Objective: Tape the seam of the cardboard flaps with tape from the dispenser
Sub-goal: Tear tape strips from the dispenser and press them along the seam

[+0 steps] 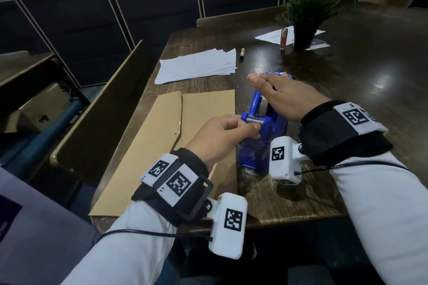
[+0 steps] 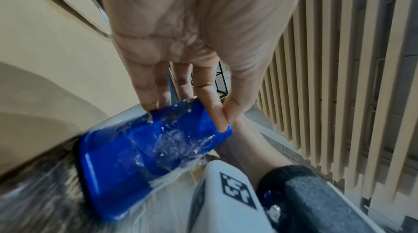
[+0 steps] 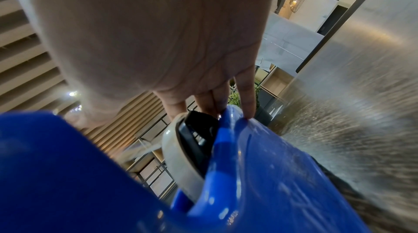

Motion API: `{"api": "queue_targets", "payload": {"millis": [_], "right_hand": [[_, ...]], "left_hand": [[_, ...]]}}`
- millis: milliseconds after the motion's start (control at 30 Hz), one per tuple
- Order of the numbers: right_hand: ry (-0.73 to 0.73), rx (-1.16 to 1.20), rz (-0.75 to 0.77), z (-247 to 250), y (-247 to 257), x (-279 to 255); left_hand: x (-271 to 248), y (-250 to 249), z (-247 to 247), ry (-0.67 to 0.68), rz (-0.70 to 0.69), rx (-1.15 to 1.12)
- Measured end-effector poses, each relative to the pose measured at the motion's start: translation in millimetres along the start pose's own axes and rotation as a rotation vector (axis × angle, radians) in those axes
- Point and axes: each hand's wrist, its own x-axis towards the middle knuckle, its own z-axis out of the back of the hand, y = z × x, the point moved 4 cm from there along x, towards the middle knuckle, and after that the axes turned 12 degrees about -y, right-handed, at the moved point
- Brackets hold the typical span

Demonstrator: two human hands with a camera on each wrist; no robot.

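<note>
Table: a dark, glossy wooden table point(image 1: 347, 81) carries everything in the scene; its near edge runs just in front of the person.
Cardboard: two flat brown cardboard flaps point(image 1: 162, 146) lie side by side on the left part of the table, their long edges meeting in a narrow seam point(image 1: 181, 109) that runs away from the person. No tape shows on the seam.
Paper: a fanned stack of white sheets point(image 1: 196, 65) lies beyond the cardboard, apart from it.
Plant: a small green artificial plant in a black pot point(image 1: 305, 16) stands at the far right on loose white sheets, well apart from the work.
Dispenser: a blue plastic desktop tape dispenser point(image 1: 257, 148) stands on the table just right of the cardboard, cutter end towards the person. In the right wrist view a pale roll of clear tape point(image 3: 176, 156) sits on a black hub inside it. Crumpled clear tape clings to its front face.
Right hand: the right hand point(image 1: 284, 97) lies over the top of the dispenser, fingers bent down onto the blue body and roll, thumb sticking out to the left; it grips the dispenser from above.
Left hand: the left hand point(image 1: 220, 136) is at the cutter end, thumb and forefinger pressed together, pinching at the metal blade point(image 1: 254, 120). The tape between the fingertips cannot be made out clearly.
Small items: a dark marker point(image 1: 243, 52) and a reddish tube point(image 1: 283, 39) lie near the plant.
</note>
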Motion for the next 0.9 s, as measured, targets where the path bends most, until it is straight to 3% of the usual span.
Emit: {"api": "queue_targets", "payload": {"millis": [900], "right_hand": [[-0.021, 0.006, -0.009, -1.6, -0.6, -3.1]], "left_hand": [[1.1, 6.4, 1.5, -0.018, -0.122, -0.035]]}}
